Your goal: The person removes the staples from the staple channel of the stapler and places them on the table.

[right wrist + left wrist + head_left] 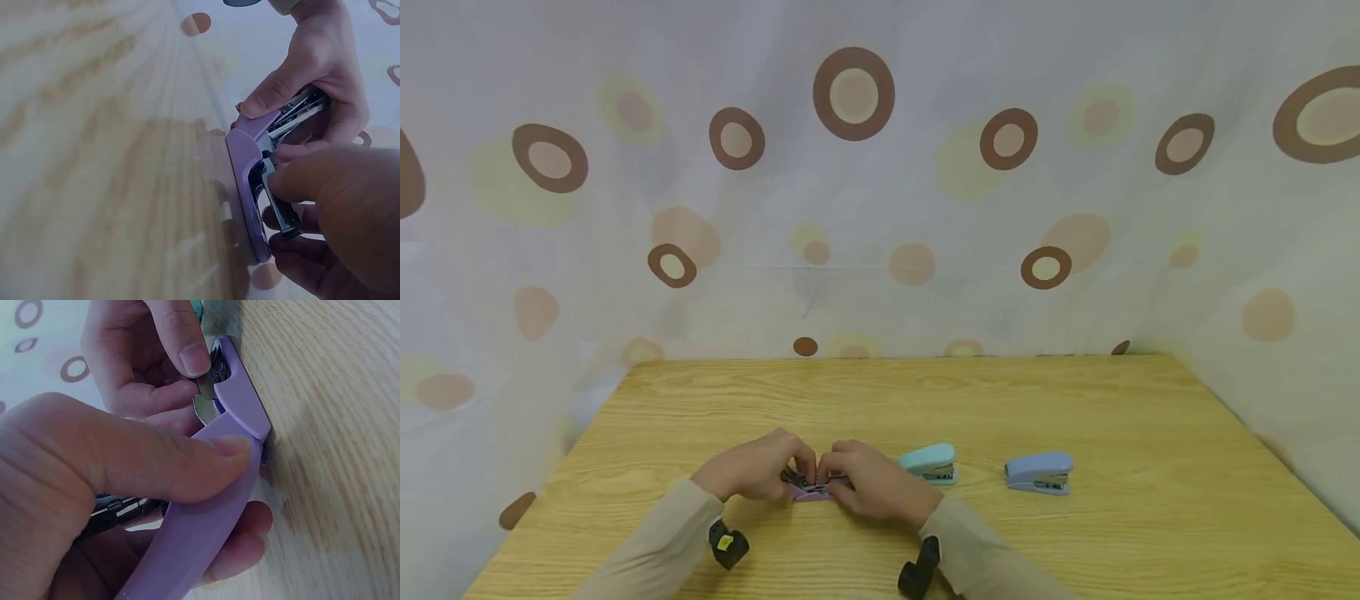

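Observation:
A purple stapler [812,495] is spread open low over the wooden table, its base on or near the surface. My left hand [763,468] grips the lifted purple top arm [200,534], thumb across it near the hinge. Between the thumb and fingers of my right hand [880,487] is the dark metal staple rail [284,212], raised at an angle from the purple base [242,175]. More metal of the top arm [303,112] shows beside the left fingers in the right wrist view. Fingers hide part of the rail and hinge.
Just right of my right hand stands a teal stapler [928,460]. Farther right is a blue stapler [1039,472]. A patterned cloth [880,208] hangs behind the wooden table [700,400] and along its sides.

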Available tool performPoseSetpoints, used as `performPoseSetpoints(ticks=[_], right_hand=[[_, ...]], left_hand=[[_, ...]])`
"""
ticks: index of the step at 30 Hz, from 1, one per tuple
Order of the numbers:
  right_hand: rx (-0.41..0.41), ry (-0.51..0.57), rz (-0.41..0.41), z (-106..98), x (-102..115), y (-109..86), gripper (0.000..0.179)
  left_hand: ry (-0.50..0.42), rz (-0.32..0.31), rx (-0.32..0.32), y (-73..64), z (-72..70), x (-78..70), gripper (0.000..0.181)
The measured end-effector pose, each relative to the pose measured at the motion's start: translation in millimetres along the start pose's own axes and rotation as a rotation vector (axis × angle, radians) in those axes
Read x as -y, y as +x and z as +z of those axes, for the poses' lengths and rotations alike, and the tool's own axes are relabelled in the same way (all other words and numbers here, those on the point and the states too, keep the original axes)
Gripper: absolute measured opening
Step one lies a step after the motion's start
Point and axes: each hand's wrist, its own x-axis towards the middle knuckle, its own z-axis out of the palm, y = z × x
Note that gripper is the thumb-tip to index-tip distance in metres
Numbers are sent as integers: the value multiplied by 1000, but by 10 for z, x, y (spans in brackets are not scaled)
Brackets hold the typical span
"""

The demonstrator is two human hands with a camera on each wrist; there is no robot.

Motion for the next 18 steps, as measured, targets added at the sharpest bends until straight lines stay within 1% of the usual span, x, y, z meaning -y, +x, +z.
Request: performPoseSetpoints(ticks=[10,15,18], right_hand=[[82,39,-37,-18,-50,46,8],[93,65,-20,-33,-79,56,10],[81,110,-12,-49,-82,44,11]], left_hand=[[-12,6,0,-15,19,31,33],[-30,10,-1,-2,0,27,34],[-30,4,-1,-2,-5,22,35]])
